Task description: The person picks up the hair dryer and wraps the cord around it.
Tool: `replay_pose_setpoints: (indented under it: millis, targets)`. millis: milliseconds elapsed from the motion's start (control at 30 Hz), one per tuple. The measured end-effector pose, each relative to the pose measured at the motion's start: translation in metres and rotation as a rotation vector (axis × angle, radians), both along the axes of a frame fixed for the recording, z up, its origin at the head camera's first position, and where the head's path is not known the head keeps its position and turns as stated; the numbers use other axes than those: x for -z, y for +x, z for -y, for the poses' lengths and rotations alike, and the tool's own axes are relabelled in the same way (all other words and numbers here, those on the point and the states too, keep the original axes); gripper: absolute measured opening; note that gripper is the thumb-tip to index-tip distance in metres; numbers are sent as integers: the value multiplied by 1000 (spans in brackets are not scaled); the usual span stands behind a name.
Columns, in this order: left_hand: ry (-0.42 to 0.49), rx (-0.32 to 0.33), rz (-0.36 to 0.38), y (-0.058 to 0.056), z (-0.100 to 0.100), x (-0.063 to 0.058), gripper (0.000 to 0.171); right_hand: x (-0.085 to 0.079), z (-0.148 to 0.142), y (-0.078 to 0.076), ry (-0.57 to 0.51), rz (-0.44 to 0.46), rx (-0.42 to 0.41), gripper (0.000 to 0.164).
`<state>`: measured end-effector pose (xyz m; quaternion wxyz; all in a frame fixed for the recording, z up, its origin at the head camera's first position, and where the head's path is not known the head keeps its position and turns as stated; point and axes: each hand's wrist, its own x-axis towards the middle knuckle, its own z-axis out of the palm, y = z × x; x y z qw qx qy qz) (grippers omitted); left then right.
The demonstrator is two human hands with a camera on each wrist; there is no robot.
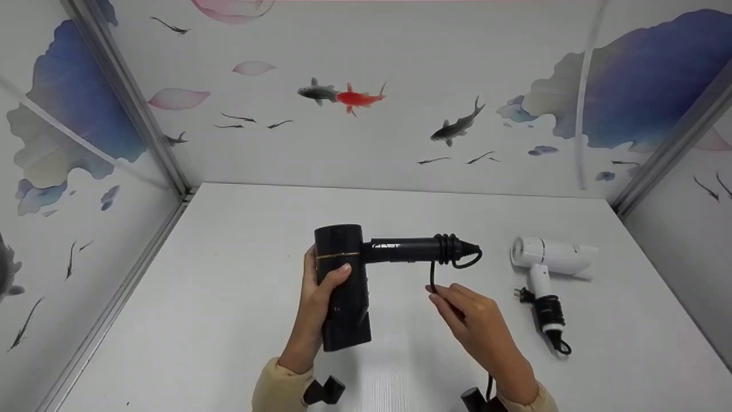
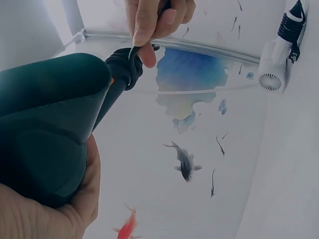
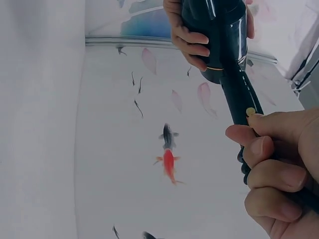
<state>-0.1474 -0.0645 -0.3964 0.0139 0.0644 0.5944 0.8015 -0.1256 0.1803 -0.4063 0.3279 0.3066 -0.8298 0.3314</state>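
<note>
A black hair dryer [image 1: 343, 297] with a thin gold band is held up above the white table, its handle pointing right. My left hand [image 1: 320, 297] grips the dryer's body, thumb across the near side. Several turns of black cord [image 1: 445, 248] are wound round the end of the handle. Below the handle, my right hand [image 1: 474, 320] pinches the cord, which hangs from the winding. In the left wrist view the right hand's fingers [image 2: 149, 22] hold the cord close to the coils. The right wrist view shows curled fingers [image 3: 271, 174] beside the handle.
To the right, a white hair dryer [image 1: 557, 256] lies on the table [image 1: 229, 274], a black cord [image 1: 549, 312] wrapped round its handle and its plug [image 1: 523, 294] sticking out. White panels [image 1: 389, 149] printed with fish and leaves stand around the table.
</note>
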Motion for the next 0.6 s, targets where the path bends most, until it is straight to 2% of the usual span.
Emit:
replay_pose_setpoints:
  millis: [133,267,433,500,600]
  targets:
    - [-37,-13,-26,-1,-2,1,68,-2,-1,-1,15,-29,5,28]
    - [-62,-29,-62,-2,-3,4,70,-4,-3,1,14,-4,18,26]
    - [-58,-53,-103,-4,-5,6,71,-5,-5,1,10,14,90,20]
    - [-60,-66,-118,-4,-5,6,73,-3,-5,0,23,30,135,20]
    - [-69,-87,-138,-4,-6,7,77,-1,-5,0,27,111,169,21]
